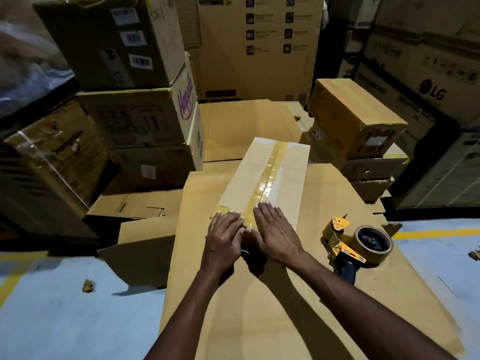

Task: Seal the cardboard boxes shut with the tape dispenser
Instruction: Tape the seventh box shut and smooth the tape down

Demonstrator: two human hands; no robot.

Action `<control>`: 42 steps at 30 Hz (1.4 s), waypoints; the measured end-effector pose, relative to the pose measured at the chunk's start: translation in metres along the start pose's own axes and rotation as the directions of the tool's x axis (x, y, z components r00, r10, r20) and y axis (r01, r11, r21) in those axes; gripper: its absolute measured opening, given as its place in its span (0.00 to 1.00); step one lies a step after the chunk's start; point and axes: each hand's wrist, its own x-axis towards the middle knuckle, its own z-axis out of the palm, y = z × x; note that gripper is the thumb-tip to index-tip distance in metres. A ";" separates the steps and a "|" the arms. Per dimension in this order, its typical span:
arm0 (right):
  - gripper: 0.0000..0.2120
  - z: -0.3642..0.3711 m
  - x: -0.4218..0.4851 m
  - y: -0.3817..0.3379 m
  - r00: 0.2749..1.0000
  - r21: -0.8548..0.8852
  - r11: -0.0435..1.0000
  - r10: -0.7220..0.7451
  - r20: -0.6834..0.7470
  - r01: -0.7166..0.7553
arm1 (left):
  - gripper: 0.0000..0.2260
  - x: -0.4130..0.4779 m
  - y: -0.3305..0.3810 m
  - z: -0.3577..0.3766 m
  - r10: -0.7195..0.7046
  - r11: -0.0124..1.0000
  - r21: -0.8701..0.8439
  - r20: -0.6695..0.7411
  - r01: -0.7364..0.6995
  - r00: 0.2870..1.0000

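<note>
1. Along the far side and up both flanks, stacked cartons wall in the scene: a leaning pile on the left (124, 118) and printed appliance cartons on the right (426, 81).
2. On the pale floor (65, 320), a large flattened cardboard sheet (233, 320) runs from the near edge toward the middle.
3. On the far part of that sheet lies the cardboard box (293, 172), long and narrow, with its flaps closed.
4. A glossy strip of tape (265, 183) runs along the box's centre seam from far end to near end, and more tape wraps the near-left corner.
5. At the right, a smaller box wrapped in tape (355, 115) sits on top of a low stack.
6. The tape dispenser (355, 245) rests on the sheet to the right of the box, untouched, with its roll to the right and its dark handle pointing near.
7. The left hand (224, 237) lies flat on the box's near end, fingers straight and together, pressing the tape.
8. The right hand (276, 235) presses flat beside it, fingers extended over the seam, the two hands touching at the thumbs.
9. A crumpled scrap (88, 285) lies on the floor at near left.
</note>
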 end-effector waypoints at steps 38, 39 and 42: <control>0.38 0.010 0.004 0.000 1.000 -0.198 0.980 0.001 0.028 0.005 | 0.06 0.023 -0.019 -0.019 -0.837 0.373 -0.557 0.143 0.742 0.528; 0.39 0.012 0.004 0.001 1.000 -0.210 0.978 -0.003 0.024 0.008 | 0.05 0.022 -0.012 -0.015 -0.850 0.398 -0.542 0.086 0.740 0.520; 0.40 0.011 0.003 0.000 1.000 -0.207 0.978 -0.001 0.030 0.007 | 0.07 0.020 0.014 0.000 -0.877 0.439 -0.534 -0.079 0.723 0.474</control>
